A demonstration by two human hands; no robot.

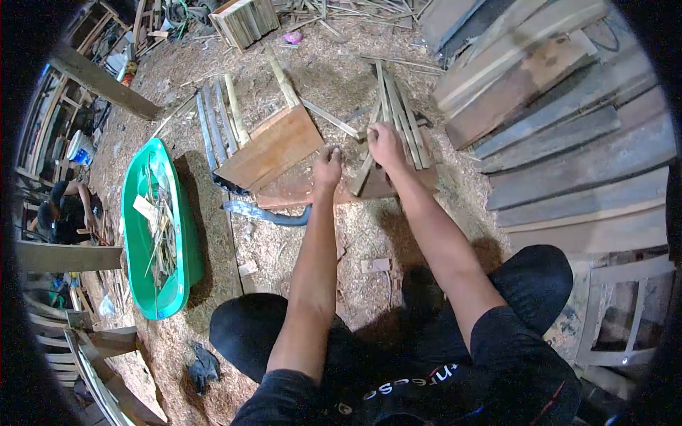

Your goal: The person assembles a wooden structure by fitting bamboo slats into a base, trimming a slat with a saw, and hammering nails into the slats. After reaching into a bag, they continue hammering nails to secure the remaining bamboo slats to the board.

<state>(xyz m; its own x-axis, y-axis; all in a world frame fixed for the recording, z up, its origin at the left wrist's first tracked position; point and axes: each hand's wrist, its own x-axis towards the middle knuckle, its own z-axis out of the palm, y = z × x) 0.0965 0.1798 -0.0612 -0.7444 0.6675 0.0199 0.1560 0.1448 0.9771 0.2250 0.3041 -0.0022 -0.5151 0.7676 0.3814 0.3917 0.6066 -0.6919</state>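
My right hand point(385, 145) is closed, its fingertips at the end of a thin wooden strip point(331, 118) that slants up to the left. Beside and beneath that hand lies a fan of narrow wooden strips point(406, 121). My left hand point(327, 169) has curled fingers; whatever they hold, if anything, is hidden. Left of it rests a flat brown board point(273, 148), with pale wooden sticks point(283, 79) extending beyond its far edge. A larger reddish-brown board point(284, 197) lies on the ground below both hands. Near my left wrist is a curved blue-grey piece point(266, 213).
A green tub point(131, 234) with wood scraps stands at left. Long planks point(568, 149) line the right side. A wooden post point(106, 82) slants at upper left, and stacked boards point(245, 21) stand behind. Another person point(67, 209) sits far left. Shavings cover the ground.
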